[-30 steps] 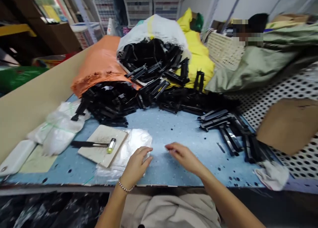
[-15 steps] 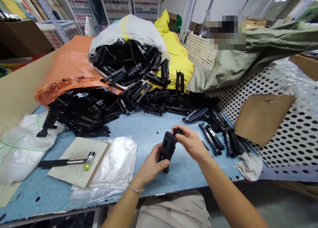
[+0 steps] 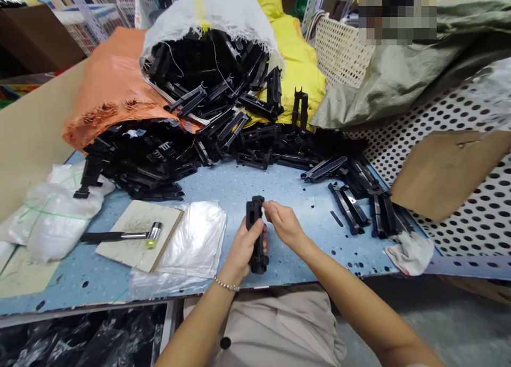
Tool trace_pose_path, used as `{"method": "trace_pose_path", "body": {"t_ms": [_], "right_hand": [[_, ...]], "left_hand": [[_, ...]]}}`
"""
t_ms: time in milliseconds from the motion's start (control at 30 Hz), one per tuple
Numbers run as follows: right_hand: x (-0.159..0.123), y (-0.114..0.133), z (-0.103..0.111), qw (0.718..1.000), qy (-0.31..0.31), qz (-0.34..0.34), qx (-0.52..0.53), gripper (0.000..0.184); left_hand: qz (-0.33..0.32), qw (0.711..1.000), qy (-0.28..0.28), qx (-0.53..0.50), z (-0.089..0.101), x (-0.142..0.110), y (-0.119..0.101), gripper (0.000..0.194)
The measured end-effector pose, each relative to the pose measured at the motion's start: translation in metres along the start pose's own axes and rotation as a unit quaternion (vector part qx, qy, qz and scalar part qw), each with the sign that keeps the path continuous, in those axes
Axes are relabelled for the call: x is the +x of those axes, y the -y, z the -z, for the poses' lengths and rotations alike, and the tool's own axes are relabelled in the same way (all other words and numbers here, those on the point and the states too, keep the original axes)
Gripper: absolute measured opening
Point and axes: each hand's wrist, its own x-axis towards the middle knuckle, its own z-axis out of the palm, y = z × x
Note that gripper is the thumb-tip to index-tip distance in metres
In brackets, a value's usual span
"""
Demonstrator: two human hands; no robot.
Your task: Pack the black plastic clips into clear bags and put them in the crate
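Observation:
My left hand (image 3: 243,247) is wrapped round a long black plastic part (image 3: 255,234), held upright over the blue table (image 3: 279,196) near its front edge. The fingertips of my right hand (image 3: 284,224) pinch at the part's upper end. A large heap of the same black parts (image 3: 207,122) spills from a white sack (image 3: 223,10) and an orange sack (image 3: 115,84) at the back. More black parts (image 3: 359,202) lie in a loose row to the right.
A small hammer (image 3: 120,235) rests on a board (image 3: 139,242) at left, beside clear plastic bags (image 3: 195,239). A white rag (image 3: 411,252) and cardboard (image 3: 447,170) lie right on a perforated panel (image 3: 479,207). Another person sits behind a green sack (image 3: 411,74).
A second ago both hands were empty above the table. They have since picked up one black part, turned it upright and drawn it closer to the front edge.

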Motion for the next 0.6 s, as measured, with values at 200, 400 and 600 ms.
{"method": "trace_pose_path", "body": {"t_ms": [200,400,600], "right_hand": [[-0.043,0.018,-0.018,0.980,0.066,0.175,-0.066,0.037],[-0.006,-0.022,0.002,0.968,0.147,0.081,-0.185,0.028],[0.062,-0.116,0.089,0.933,0.056,-0.006,-0.356,0.039]], "left_hand": [[-0.049,0.995,-0.080,0.039,0.011,0.007,-0.007,0.042],[-0.160,0.931,-0.121,0.304,0.030,0.014,0.024,0.044],[-0.251,0.835,-0.146,0.467,0.051,0.014,0.036,0.043]]}}
